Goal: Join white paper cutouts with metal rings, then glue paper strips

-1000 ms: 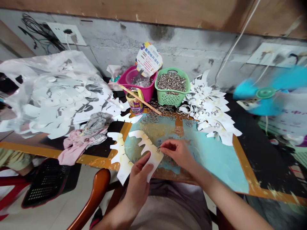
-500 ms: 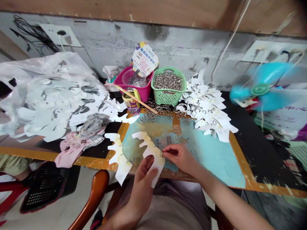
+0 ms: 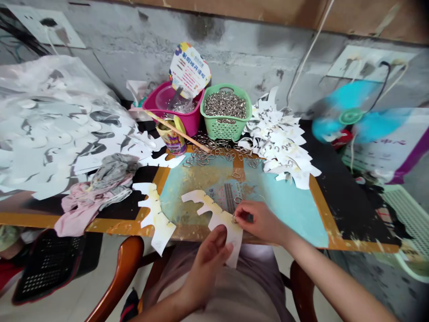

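Observation:
My left hand [image 3: 209, 261] grips the lower part of a white scalloped cut-out piece [image 3: 219, 217] at the table's front edge, thumb against it. Yellowish smears and small slits run along the piece's upper edge. My right hand [image 3: 256, 221] is closed in a pinch on a small metal ring [image 3: 234, 218] at that edge; the fingertips partly hide the ring. Another loose ring [image 3: 238, 200] lies just above my right fingers. To the left rests a second white cut-out [image 3: 154, 214] with similar yellow smears, partly over the table's edge.
Behind stand a green basket [image 3: 226, 127] full of rings, a pink basket [image 3: 192, 123], and a tin [image 3: 174, 142] with a stick across it. Finished-looking cut-outs [image 3: 284, 143] pile up right; a plastic-covered stack [image 3: 50, 138] and rag [image 3: 100, 188] lie left. A blue fan [image 3: 351, 116] spins right.
The held piece and both hands have shifted slightly right and turned a little. My left fingers have loosened somewhat on the piece. A loose ring now shows above my right hand; the view has shifted.

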Demonstrator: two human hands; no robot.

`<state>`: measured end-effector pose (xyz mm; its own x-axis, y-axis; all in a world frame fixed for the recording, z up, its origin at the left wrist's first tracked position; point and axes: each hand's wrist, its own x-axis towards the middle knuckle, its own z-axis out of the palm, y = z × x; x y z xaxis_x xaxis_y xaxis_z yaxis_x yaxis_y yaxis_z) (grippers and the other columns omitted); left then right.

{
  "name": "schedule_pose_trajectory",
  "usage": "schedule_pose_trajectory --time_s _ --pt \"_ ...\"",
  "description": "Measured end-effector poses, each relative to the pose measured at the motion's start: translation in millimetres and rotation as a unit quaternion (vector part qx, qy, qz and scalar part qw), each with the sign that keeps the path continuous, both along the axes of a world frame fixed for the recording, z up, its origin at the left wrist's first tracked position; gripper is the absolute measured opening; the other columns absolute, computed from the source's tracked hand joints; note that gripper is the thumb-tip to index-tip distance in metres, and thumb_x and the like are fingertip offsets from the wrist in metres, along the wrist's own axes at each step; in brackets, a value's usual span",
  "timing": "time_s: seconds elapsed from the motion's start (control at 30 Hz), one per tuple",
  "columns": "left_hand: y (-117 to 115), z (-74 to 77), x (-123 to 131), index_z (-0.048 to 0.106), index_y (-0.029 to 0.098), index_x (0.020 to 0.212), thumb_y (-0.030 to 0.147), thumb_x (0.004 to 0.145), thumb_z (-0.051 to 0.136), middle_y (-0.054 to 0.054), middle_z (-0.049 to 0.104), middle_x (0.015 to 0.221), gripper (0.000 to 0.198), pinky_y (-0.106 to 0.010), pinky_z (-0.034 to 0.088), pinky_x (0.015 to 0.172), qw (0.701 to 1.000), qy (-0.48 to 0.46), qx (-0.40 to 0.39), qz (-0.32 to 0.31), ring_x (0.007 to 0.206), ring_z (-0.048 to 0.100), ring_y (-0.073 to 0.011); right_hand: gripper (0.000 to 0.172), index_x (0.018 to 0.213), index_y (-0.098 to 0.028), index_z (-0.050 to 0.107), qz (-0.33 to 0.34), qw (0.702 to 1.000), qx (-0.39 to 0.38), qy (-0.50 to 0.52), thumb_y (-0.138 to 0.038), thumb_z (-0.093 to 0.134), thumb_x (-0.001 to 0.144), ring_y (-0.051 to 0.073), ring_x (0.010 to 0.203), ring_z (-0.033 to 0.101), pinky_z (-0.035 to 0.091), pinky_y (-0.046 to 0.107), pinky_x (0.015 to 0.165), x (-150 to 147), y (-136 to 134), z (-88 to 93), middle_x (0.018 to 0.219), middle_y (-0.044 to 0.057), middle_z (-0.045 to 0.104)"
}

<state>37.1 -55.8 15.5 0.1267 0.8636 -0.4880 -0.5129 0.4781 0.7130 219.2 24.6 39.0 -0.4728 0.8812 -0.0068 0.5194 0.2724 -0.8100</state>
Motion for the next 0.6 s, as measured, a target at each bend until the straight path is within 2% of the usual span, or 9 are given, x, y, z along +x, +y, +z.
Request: schedule_pose_trajectory --time_s 0.07,0.2,0.43,0.53,0.6 --pt "3.1 -0.9 3.9 0.072 0.019 0.097 0.035 0.065 0.088 -0.007 0.074 0.102 0.040 -0.029 0.052 0.085 0.999 0.011 -0.016 0.028 0.094 0.068 -0.0203 0.010 0.081 -0.020 0.065 -0.004 1.000 -0.009 0.027 -0.017 0.059 0.088 0.014 0.073 0.060 0.047 0.026 0.069 -0.4 -3.6 1.5 0.082 0.002 0.067" --pt "10.6 4.4 8.2 0.072 0.018 0.084 0.035 0.068 0.086 0.000 0.071 0.077 0.028 -0.022 0.051 0.072 0.999 0.020 -0.019 0.036 0.071 0.064 -0.0134 0.011 0.083 -0.021 0.067 -0.038 0.997 0.007 0.066 -0.020 0.059 0.091 0.017 0.081 0.063 0.049 0.029 0.075 -3.7 -12.4 6.3 0.086 0.003 0.069" --pt "13.6 11.5 11.1 0.071 0.018 0.080 0.037 0.063 0.089 0.001 0.068 0.073 0.031 -0.021 0.051 0.067 0.998 0.009 -0.019 0.054 0.069 0.061 -0.0125 0.014 0.096 -0.024 0.073 -0.051 0.996 0.022 0.076 -0.026 0.059 0.094 0.020 0.097 0.067 0.050 0.033 0.089 -5.3 -21.1 7.7 0.104 0.005 0.072" --pt "10.8 7.5 12.6 0.070 0.018 0.078 0.043 0.059 0.090 0.000 0.069 0.077 0.038 -0.021 0.051 0.067 0.998 0.020 -0.029 0.057 0.070 0.061 -0.0126 0.011 0.093 -0.023 0.072 -0.044 0.996 0.000 0.083 -0.022 0.061 0.092 0.019 0.093 0.067 0.051 0.033 0.087 -4.3 -19.1 10.5 0.097 0.004 0.072" --pt "6.4 5.4 9.0 0.071 0.019 0.083 0.047 0.061 0.088 0.000 0.070 0.079 0.040 -0.023 0.052 0.068 0.998 0.031 -0.033 0.043 0.069 0.062 -0.0134 0.008 0.088 -0.023 0.070 -0.033 0.996 -0.012 0.080 -0.019 0.062 0.090 0.018 0.088 0.066 0.051 0.031 0.082 -1.2 -15.4 12.8 0.090 0.002 0.072"
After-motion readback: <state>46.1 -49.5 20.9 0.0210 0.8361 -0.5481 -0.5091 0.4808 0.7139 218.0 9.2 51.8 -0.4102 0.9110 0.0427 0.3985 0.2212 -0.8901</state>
